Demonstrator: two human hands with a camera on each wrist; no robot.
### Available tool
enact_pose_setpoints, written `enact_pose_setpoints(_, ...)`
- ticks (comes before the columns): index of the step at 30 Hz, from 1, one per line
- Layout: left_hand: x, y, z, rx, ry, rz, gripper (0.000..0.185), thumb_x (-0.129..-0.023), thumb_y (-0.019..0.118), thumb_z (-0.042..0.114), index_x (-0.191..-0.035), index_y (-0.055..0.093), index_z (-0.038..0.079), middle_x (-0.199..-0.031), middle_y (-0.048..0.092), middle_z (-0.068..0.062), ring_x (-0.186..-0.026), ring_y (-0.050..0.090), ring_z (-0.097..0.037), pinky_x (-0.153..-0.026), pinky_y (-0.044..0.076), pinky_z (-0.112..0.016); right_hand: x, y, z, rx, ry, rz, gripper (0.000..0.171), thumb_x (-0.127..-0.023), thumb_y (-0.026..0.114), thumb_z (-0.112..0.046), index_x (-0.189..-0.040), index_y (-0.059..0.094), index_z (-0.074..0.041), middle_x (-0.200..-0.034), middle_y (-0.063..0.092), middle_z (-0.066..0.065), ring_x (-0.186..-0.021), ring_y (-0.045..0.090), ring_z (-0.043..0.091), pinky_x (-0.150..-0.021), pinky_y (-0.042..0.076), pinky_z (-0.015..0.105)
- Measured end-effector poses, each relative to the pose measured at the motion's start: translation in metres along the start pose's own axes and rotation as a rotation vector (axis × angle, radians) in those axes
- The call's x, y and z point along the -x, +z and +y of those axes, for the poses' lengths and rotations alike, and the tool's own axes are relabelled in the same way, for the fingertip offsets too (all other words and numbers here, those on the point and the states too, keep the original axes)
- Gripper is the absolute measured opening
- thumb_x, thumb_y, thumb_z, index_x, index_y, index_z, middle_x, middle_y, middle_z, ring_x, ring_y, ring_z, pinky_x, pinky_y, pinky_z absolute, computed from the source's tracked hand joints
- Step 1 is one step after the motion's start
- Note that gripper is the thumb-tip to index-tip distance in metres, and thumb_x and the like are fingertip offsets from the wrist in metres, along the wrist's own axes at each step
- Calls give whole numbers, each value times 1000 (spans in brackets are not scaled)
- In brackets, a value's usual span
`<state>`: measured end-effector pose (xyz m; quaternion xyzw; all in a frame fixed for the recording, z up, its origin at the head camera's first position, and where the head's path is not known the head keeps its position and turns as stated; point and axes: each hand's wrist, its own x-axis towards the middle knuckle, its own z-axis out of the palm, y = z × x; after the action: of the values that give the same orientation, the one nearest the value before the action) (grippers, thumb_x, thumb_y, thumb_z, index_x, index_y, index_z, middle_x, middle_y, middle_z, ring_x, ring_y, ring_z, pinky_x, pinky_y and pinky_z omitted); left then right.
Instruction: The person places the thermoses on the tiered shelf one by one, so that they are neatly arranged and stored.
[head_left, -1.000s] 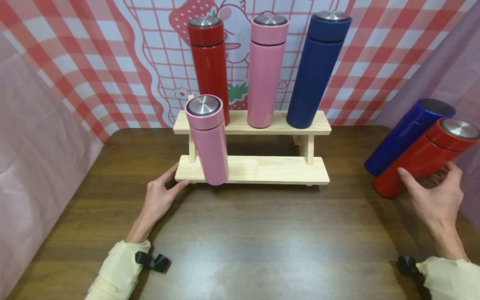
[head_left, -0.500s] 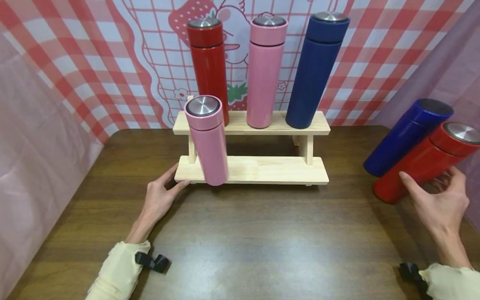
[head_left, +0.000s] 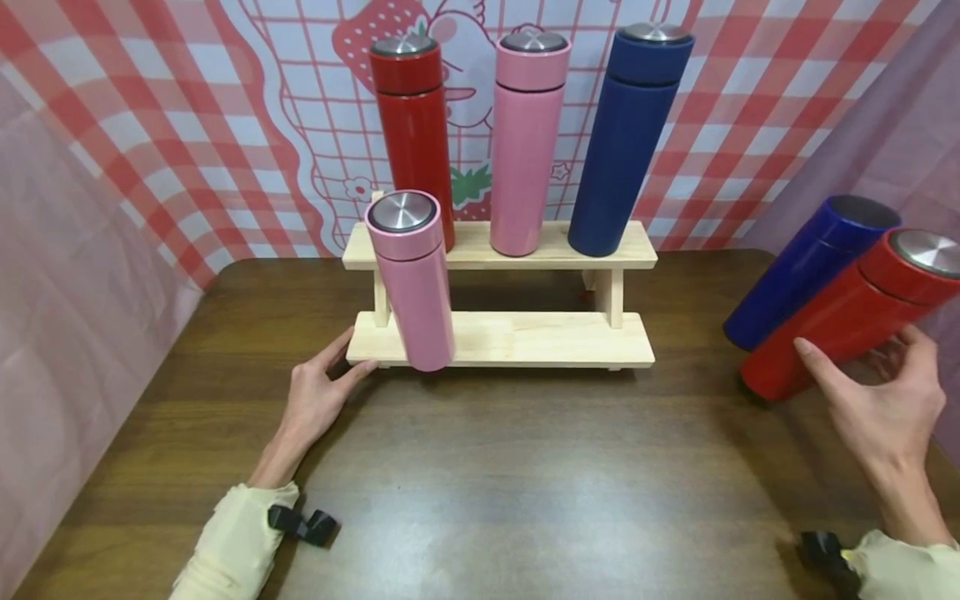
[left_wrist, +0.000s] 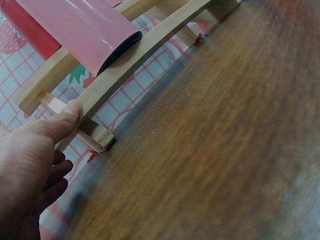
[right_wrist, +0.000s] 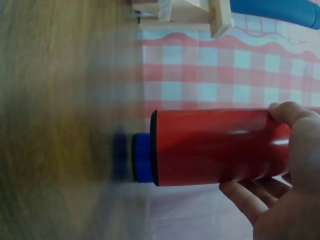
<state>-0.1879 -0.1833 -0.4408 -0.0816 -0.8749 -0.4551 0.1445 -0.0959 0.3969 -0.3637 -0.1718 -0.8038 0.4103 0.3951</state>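
Your right hand [head_left: 885,400] grips the red flask [head_left: 847,321] at the table's right edge, thumb on the near side, fingers curled round the far side. The right wrist view confirms it: thumb over the body, fingers under. The flask looks lifted off the table [head_left: 525,483], its base clear of the wood in the right wrist view. Its steel lid points up and away to the right.

Just behind it stands the blue flask [head_left: 806,275] on the table, leaning the same way in the head view; the two look touching or nearly so, I cannot tell which.

Your left hand [head_left: 318,400] lies flat and relaxed on the table, fingers straight, holding nothing. Its thumb tip touches the left end of the rack [head_left: 540,337], at the lower shelf; the left wrist view shows the thumb [left_wrist: 67,112] against the board's edge.

A pink flask [head_left: 412,279] stands on the lower shelf near that left end, close to your left hand, not touched.

The upper shelf carries three upright flasks, well apart from both hands: a red one [head_left: 412,129] on the left, a pink one [head_left: 525,137] in the middle, a dark blue one [head_left: 622,137] on the right.

Behind the rack hangs a red-checked cloth [head_left: 187,125] with a strawberry print.
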Motion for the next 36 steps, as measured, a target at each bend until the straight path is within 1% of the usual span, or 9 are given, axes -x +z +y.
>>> enact_pose_setpoints(10, 0, 0, 1, -1, 6, 2, 64, -92, 82, 20, -147, 57, 2, -132, 64, -22, -125, 61, -36, -103, 48, -53, 6, 4, -19, -9, -117, -15, 68, -78, 89, -6, -139, 61, -20, -110, 62, -25, -98, 58, -5, -87, 43, 12)
enact_pose_setpoints(16, 0, 0, 1, 3, 17, 5, 64, -92, 82, 20, -147, 57, 2, -133, 64, -22, -125, 61, -36, -102, 48, -54, 8, 7, -28, -18, -128, -40, 69, -77, 90, -6, -139, 62, -19, -110, 62, -23, -99, 58, -3, -87, 43, 12)
enact_pose_setpoints(24, 0, 0, 1, 7, 16, 4, 64, -92, 82, 20, -147, 57, 1, -133, 64, -22, -125, 61, -36, -102, 48, -53, 12, 14, -40, -63, -171, -70, 69, -75, 89, 0, -137, 63, -17, -107, 65, -21, -96, 61, -2, -80, 43, 11)
enact_pose_setpoints(31, 0, 0, 1, 8, 4, -4, 64, -93, 82, 22, -148, 56, 3, -134, 63, -22, -126, 61, -36, -103, 48, -53, 17, 22, -51, -90, -225, -99, 70, -75, 89, 2, -137, 64, -16, -110, 65, -19, -97, 62, -1, -83, 44, 13)
enact_pose_setpoints(36, 0, 0, 1, -2, 5, -3, 64, -93, 82, 22, -148, 57, 3, -134, 63, -22, -126, 60, -36, -104, 47, -54, 18, 28, -55, -122, -230, -125, 70, -73, 88, 5, -136, 64, -14, -110, 67, -17, -97, 63, 1, -82, 45, 12)
